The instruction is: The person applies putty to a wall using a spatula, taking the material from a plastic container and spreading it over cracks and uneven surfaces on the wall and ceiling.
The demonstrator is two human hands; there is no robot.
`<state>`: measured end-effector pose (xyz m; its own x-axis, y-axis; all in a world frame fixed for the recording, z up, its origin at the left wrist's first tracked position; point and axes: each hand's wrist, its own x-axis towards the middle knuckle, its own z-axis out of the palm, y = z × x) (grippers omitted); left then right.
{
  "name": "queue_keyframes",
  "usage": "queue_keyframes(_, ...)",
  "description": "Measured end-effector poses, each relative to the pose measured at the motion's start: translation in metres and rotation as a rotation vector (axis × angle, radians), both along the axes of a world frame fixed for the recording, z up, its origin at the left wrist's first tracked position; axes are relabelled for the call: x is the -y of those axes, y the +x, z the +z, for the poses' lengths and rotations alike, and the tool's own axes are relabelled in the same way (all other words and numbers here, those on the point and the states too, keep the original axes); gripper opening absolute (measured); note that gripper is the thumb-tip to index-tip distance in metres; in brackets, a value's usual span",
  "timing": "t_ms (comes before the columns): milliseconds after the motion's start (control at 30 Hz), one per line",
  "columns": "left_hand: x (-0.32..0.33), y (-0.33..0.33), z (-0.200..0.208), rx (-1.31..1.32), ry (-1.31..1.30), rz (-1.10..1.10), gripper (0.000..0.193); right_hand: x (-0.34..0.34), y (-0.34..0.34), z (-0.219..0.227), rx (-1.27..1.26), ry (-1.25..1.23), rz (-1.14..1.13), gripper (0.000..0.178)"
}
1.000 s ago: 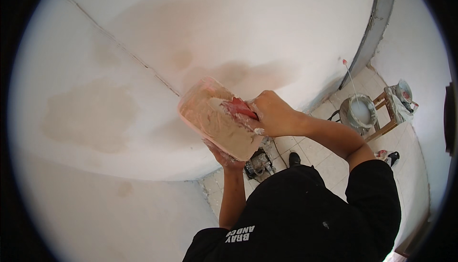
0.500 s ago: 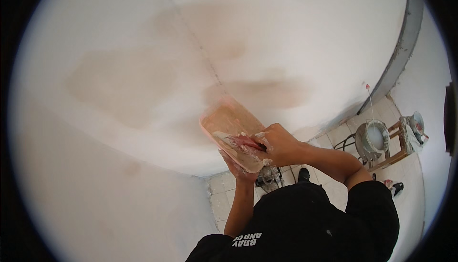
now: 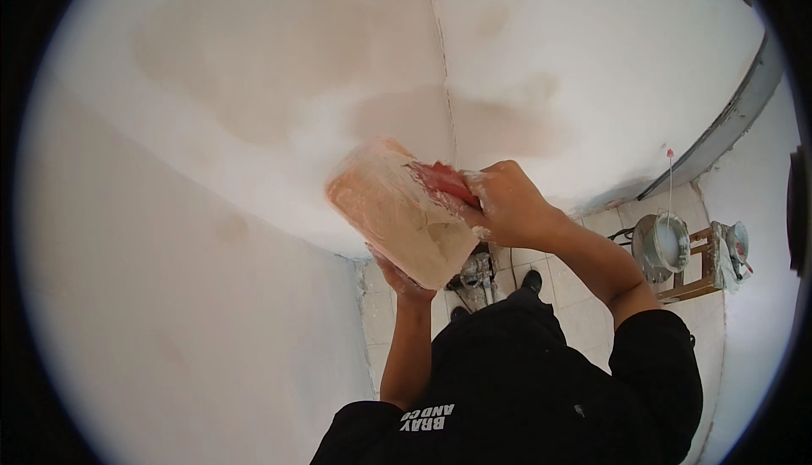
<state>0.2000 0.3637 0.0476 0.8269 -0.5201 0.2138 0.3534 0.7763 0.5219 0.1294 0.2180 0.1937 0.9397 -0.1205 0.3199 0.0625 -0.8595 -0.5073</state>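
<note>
Between both hands, a plaster-laden board (image 3: 397,215): left hand (image 3: 397,275) grips beneath, right hand (image 3: 506,204) clamps a red-handled trowel (image 3: 444,181), seemingly loading plaster; next needs a clean scoop.

Wall (image 3: 254,84) close ahead, corner seam (image 3: 440,84) above plaster board (image 3: 397,215). Free room left of board; floor (image 3: 592,313) held bucket (image 3: 661,245), wooden stand (image 3: 698,266).

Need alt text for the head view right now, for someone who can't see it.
The left hand supports a plaster-smeared board from below while the right hand grips a red-handled tool on it. Behind is a white wall with damp tan patches; a bucket stands on the tiled floor.
</note>
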Motion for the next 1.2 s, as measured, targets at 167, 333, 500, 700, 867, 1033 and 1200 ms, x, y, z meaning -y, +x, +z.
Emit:
queue_keyframes(167,-0.008,0.001,0.002,-0.022,-0.040,0.042,0.067,-0.027,0.006,-0.019,-0.019,0.000,0.222,0.022)
queue_keyframes(333,-0.013,0.005,-0.007,-0.078,-0.041,0.008,0.071,-0.027,0.013,-0.011,0.075,0.218,0.219,0.022)
queue_keyframes(500,-0.011,0.010,-0.015,-0.158,-0.084,-0.035,0.070,-0.013,0.021,-0.023,-0.109,-0.002,0.163,0.021)
queue_keyframes(700,-0.007,0.004,0.005,-0.043,-0.052,0.004,0.067,-0.025,0.004,-0.024,0.107,-0.092,0.091,0.021)
queue_keyframes(867,-0.008,0.003,0.010,-0.007,0.008,-0.029,0.066,-0.037,-0.003,-0.016,0.020,0.060,0.178,0.019)
queue_keyframes(1033,-0.012,0.005,0.009,0.005,-0.054,-0.127,0.072,-0.026,0.007,-0.021,0.026,0.196,0.145,0.021)
queue_keyframes(1200,-0.016,0.001,0.010,0.044,-0.023,-0.030,0.070,-0.016,0.007,-0.013,-0.052,-0.030,0.032,0.019)
